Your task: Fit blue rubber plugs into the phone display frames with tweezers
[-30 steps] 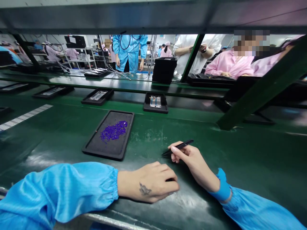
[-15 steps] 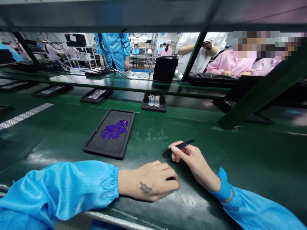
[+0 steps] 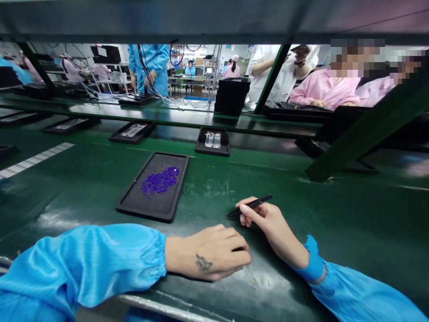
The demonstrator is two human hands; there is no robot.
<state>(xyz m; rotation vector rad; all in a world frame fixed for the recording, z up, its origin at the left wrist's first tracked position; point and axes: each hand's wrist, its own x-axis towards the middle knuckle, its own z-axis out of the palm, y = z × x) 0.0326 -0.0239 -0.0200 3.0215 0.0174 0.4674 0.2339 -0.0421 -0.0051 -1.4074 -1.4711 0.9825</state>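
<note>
My right hand (image 3: 264, 218) is closed in a pen-like grip around black tweezers (image 3: 253, 205), whose tips point left just over the green bench. Palm down, my left hand (image 3: 211, 252) rests on the bench nearer to me, fingers loosely bent with a gap between two of them. No object shows in it; its palm and fingertips are hidden. Beyond the left hand lies a black tray (image 3: 134, 199) with a heap of small purple pieces (image 3: 161, 181).
Along the belt sit small black trays, one with a phone frame (image 3: 212, 140), another with a metallic part (image 3: 133, 130). A green slanted post (image 3: 351, 138) stands at right. An overhead shelf (image 3: 214, 22) spans the top. Co-workers are across the line.
The small trays on the belt have shifted slightly left. A co-worker in blue across the line has bent an arm toward the cables. My hands stay still.
</note>
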